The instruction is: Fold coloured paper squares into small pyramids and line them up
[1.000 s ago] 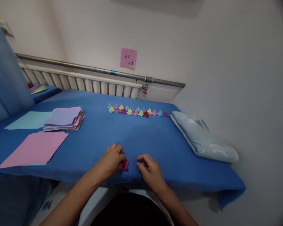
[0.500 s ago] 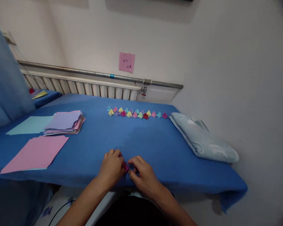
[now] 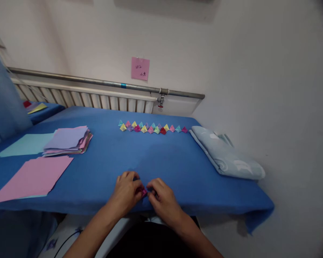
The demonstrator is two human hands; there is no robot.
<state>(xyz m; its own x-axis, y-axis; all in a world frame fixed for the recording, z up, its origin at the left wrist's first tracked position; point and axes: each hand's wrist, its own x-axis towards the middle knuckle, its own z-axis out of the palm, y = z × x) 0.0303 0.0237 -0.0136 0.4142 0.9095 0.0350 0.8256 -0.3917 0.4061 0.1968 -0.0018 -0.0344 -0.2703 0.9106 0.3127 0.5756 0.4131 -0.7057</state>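
Close to the near edge of the blue-covered table, a small magenta piece of folded paper point(image 3: 144, 193) is between my hands. My left hand point(image 3: 126, 190) is closed around its left side, with the thumb and fingers covering much of it. The curled thumb and forefinger of my right hand point(image 3: 163, 199) meet its right edge; the exact contact is hard to see. Farther back lie two rows of small folded paper pieces point(image 3: 150, 130) in yellow, pink, blue, purple, green and red.
On the left are a stack of coloured paper sheets point(image 3: 66, 139), pink sheets point(image 3: 32, 177) and light blue sheets point(image 3: 25, 144). A folded pale green blanket point(image 3: 228, 154) rests at the right. Behind the blue tablecloth point(image 3: 102, 161) stand a radiator point(image 3: 91, 98) and a pipe point(image 3: 97, 81).
The whole view has shifted slightly, so the surroundings sit farther left. Both hands stay at the magenta paper, with only slight finger movement.
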